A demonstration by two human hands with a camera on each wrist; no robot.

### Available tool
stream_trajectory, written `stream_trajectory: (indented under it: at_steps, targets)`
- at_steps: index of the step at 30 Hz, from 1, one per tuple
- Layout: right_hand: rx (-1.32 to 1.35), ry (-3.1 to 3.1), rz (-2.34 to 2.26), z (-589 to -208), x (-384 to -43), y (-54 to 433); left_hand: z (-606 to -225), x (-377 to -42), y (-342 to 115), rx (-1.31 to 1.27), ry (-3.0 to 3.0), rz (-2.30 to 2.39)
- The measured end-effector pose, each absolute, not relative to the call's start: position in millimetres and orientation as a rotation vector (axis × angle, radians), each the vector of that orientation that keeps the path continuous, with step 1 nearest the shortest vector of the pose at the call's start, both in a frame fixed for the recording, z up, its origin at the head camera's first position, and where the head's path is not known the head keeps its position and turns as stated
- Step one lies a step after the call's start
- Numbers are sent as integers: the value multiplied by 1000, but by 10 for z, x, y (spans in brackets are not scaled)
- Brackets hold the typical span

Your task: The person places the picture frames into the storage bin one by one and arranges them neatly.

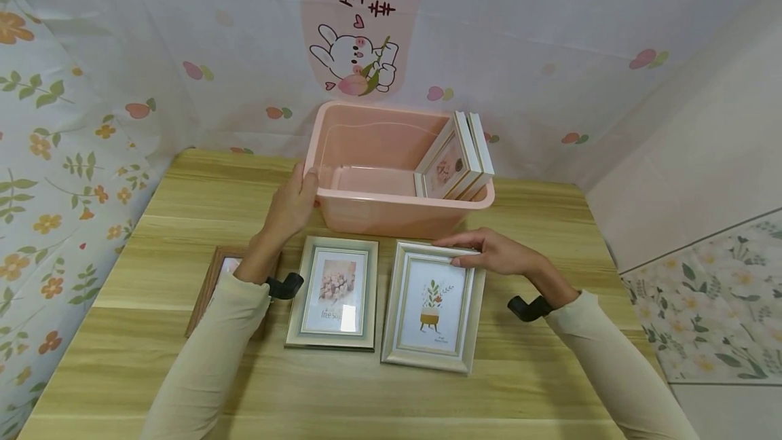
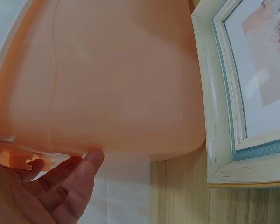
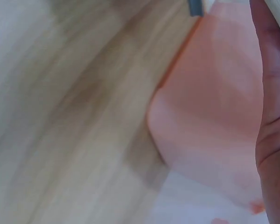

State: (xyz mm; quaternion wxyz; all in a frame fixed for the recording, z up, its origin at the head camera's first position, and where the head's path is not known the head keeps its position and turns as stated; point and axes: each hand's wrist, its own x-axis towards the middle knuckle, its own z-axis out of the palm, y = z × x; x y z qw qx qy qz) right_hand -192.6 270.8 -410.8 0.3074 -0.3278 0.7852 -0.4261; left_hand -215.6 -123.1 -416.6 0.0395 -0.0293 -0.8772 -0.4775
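At the left end of a pink plastic bin (image 1: pixel 391 217), my left hand (image 1: pixel 287 204) grips the rim; in the left wrist view its fingers (image 2: pixel 79 186) curl at the bin's edge. My right hand (image 1: pixel 497 252) holds a silver-cream picture frame (image 1: pixel 391 318) by its upper right corner, thumb on the front and fingers along the top edge. That frame shows a potted-plant print. Beside it lies a pale green-cream picture frame (image 1: pixel 299 321) with a flower photo. Two white picture frames (image 1: pixel 449 161) lean upright inside the bin's right end.
A brown wooden picture frame (image 1: pixel 208 284) lies at the left, partly hidden under my left forearm. The wood-grain table (image 1: pixel 342 399) carries everything. A patterned cloth (image 1: pixel 244 53) hangs right behind the bin.
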Motion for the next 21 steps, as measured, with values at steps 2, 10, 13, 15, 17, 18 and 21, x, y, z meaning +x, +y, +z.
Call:
stream_trajectory:
  at_steps: [2,10,13,15,17,18,21]
  targets:
    - [-858,2084,-1129,-4037,-1926,2705,-4167,-2156,-1232,-92,-2690,-1468]
    - [-852,2137,-1167,-3725,-1920,2700,-4178,-2162,-1236,-97,-2688,-1466]
    - [-886,2165,-1202,-3639,-1923,2696,-4174,-2160,-1233,-95,-2685,-1473]
    - [-922,2184,-1231,-3586,-1925,2686,-4171,-2155,-1233,-96,-2686,-1475]
    - [-947,2205,-1263,-3531,-1924,2672,-4170,-2152,-1232,-96,-2684,-1477]
    - [-959,2212,-1284,-3501,-1923,2661,-4172,-2150,-1233,-94,-2684,-1473]
    - [-968,2217,-1350,-3406,-1927,2628,-4181,-2150,-1236,-96,-2680,-1465]
